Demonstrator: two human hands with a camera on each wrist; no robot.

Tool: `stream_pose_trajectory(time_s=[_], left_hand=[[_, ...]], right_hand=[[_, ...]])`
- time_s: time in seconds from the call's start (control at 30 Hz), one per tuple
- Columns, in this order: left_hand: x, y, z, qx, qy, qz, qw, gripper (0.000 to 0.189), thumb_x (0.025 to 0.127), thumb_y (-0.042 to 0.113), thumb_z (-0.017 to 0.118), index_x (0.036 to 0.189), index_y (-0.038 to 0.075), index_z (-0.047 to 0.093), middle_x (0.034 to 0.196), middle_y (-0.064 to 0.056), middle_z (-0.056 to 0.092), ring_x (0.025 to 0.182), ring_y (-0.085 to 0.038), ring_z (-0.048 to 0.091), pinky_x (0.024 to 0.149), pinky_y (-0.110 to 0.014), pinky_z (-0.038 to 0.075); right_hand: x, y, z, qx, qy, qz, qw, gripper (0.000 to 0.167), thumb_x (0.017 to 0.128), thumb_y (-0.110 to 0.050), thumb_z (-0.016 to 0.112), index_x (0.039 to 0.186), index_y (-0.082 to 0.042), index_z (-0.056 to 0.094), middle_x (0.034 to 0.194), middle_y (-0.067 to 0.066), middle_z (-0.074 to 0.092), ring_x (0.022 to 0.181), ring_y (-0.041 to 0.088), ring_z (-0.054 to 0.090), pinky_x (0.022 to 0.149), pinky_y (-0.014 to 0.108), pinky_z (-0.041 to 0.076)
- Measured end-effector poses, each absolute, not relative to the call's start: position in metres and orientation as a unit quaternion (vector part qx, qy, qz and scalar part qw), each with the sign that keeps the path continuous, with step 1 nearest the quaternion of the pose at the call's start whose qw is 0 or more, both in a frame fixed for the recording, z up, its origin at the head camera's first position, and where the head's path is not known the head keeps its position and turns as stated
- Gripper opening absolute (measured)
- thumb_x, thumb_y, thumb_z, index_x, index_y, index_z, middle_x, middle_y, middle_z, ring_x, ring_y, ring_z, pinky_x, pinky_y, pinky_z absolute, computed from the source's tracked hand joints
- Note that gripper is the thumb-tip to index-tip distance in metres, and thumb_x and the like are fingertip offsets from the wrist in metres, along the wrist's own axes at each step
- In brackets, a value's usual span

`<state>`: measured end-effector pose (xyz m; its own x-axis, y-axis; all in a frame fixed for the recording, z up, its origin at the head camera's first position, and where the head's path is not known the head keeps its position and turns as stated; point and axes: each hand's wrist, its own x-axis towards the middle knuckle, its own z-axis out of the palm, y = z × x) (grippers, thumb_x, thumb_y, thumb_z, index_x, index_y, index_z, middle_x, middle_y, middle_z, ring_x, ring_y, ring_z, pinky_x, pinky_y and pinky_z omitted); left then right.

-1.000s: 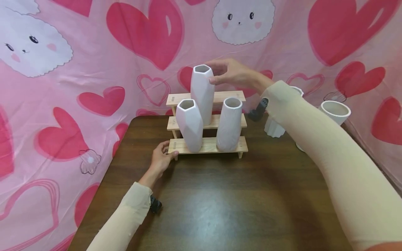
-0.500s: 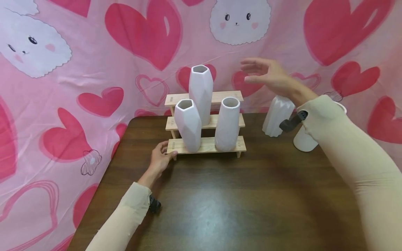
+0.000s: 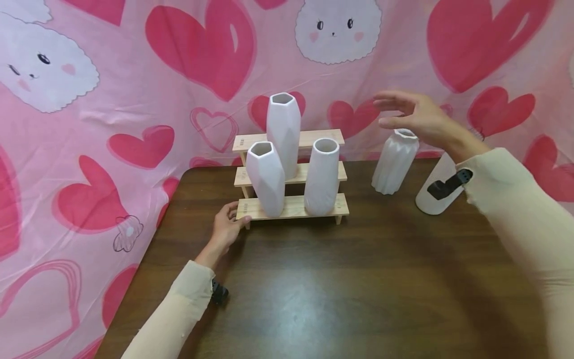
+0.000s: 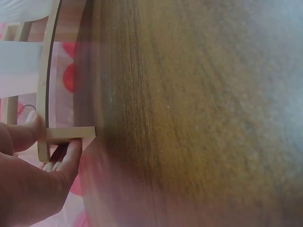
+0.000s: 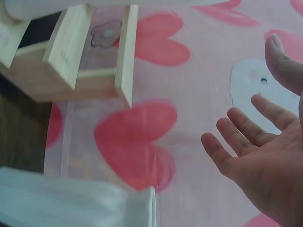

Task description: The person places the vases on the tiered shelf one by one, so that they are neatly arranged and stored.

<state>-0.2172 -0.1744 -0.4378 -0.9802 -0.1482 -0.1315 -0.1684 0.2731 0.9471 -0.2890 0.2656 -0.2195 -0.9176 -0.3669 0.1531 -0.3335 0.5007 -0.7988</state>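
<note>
Left hand (image 3: pixel 226 227) pinches the tiered pale-wood stand (image 3: pixel 294 207); right of it, spread-fingered right hand (image 3: pixel 420 118) is nearer, above the upright fluted white-ceramic vase (image 3: pixel 392 167).

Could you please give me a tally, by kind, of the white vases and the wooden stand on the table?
Faceted white vases: 2
Round-mouthed white vase on the stand's front tier: 1
Ribbed white vase: 1
White vase at far right, partly hidden behind the right arm: 1
Three-tier wooden stand: 1
Total: 6
</note>
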Motion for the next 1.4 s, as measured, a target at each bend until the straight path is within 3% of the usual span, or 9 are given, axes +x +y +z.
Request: stream_pose_trajectory(time_s=[0.17, 0.4, 0.57, 0.7, 0.8, 1.07, 1.17, 1.23, 1.4], left_hand=[[-0.217, -0.175, -0.437, -0.097, 0.794, 0.600, 0.008, 0.059, 0.089, 0.004, 0.067, 0.142, 0.005, 0.041, 0.132, -0.019, 0.055, 0.120, -0.026, 0.054, 0.081, -0.022, 0.047], [-0.217, -0.175, -0.437, -0.100, 0.796, 0.597, 0.010, 0.059, 0.089, 0.005, 0.067, 0.142, 0.005, 0.041, 0.131, -0.019, 0.056, 0.120, -0.026, 0.054, 0.082, -0.025, 0.047], [-0.217, -0.174, -0.439, -0.097, 0.794, 0.600, 0.009, 0.058, 0.089, 0.006, 0.068, 0.141, 0.005, 0.042, 0.130, -0.018, 0.057, 0.119, -0.026, 0.054, 0.080, -0.023, 0.047], [-0.217, -0.173, -0.440, -0.096, 0.794, 0.600, 0.009, 0.058, 0.089, 0.006, 0.068, 0.141, 0.005, 0.043, 0.129, -0.018, 0.057, 0.118, -0.027, 0.055, 0.078, -0.022, 0.047], [-0.217, -0.172, -0.441, -0.093, 0.792, 0.603, 0.008, 0.058, 0.089, 0.005, 0.068, 0.141, 0.005, 0.043, 0.129, -0.019, 0.057, 0.118, -0.027, 0.055, 0.078, -0.021, 0.047], [-0.217, -0.171, -0.442, -0.089, 0.792, 0.604, 0.004, 0.059, 0.088, 0.004, 0.068, 0.141, 0.004, 0.042, 0.129, -0.020, 0.057, 0.118, -0.028, 0.055, 0.079, -0.022, 0.048], [-0.217, -0.171, -0.442, -0.089, 0.791, 0.605, 0.004, 0.059, 0.088, 0.004, 0.068, 0.141, 0.005, 0.042, 0.129, -0.020, 0.057, 0.117, -0.028, 0.056, 0.077, -0.020, 0.047], [-0.218, -0.171, -0.442, -0.091, 0.791, 0.605, 0.003, 0.059, 0.088, 0.004, 0.068, 0.141, 0.005, 0.042, 0.129, -0.020, 0.057, 0.117, -0.027, 0.056, 0.077, -0.019, 0.047], [-0.218, -0.171, -0.443, -0.093, 0.790, 0.605, 0.006, 0.059, 0.088, 0.005, 0.068, 0.141, 0.005, 0.042, 0.129, -0.019, 0.057, 0.117, -0.027, 0.055, 0.077, -0.020, 0.048]], right_hand=[[-0.285, 0.291, -0.225, -0.193, 0.856, -0.479, -0.006, 0.058, 0.092, -0.015, 0.066, 0.145, -0.025, 0.044, 0.141, 0.000, 0.050, 0.127, 0.015, 0.044, 0.087, 0.014, 0.041], [-0.279, 0.323, -0.229, -0.182, 0.846, -0.500, -0.015, 0.059, 0.093, -0.006, 0.062, 0.146, -0.022, 0.042, 0.140, -0.003, 0.048, 0.124, 0.010, 0.044, 0.085, 0.011, 0.042], [-0.272, 0.352, -0.233, -0.136, 0.885, -0.445, -0.011, 0.062, 0.094, -0.015, 0.063, 0.148, -0.030, 0.037, 0.146, -0.005, 0.043, 0.129, 0.018, 0.041, 0.079, 0.010, 0.043], [-0.263, 0.379, -0.240, -0.073, 0.921, -0.382, -0.011, 0.068, 0.093, -0.030, 0.064, 0.150, -0.040, 0.029, 0.154, -0.005, 0.033, 0.139, 0.033, 0.028, 0.104, 0.043, 0.038], [-0.259, 0.401, -0.248, -0.040, 0.930, -0.365, -0.014, 0.072, 0.092, -0.035, 0.064, 0.151, -0.041, 0.023, 0.158, -0.002, 0.025, 0.141, 0.040, 0.019, 0.102, 0.072, 0.018], [-0.255, 0.452, -0.286, -0.045, 0.908, -0.416, 0.009, 0.072, 0.098, -0.024, 0.056, 0.154, -0.037, 0.012, 0.160, -0.005, 0.014, 0.143, 0.026, 0.012, 0.107, 0.068, 0.002], [-0.254, 0.463, -0.299, -0.073, 0.897, -0.432, 0.055, 0.073, 0.100, -0.019, 0.051, 0.154, -0.036, 0.007, 0.158, -0.005, 0.014, 0.139, 0.019, 0.015, 0.114, 0.057, 0.002], [-0.254, 0.466, -0.305, -0.089, 0.896, -0.428, 0.075, 0.074, 0.100, -0.015, 0.051, 0.155, -0.034, 0.005, 0.152, -0.004, 0.020, 0.131, 0.013, 0.022, 0.116, 0.037, 0.012], [-0.253, 0.464, -0.314, -0.109, 0.903, -0.409, 0.071, 0.075, 0.096, -0.008, 0.057, 0.155, -0.024, 0.014, 0.131, -0.011, 0.038, 0.110, 0.000, 0.038, 0.082, 0.009, 0.039]])
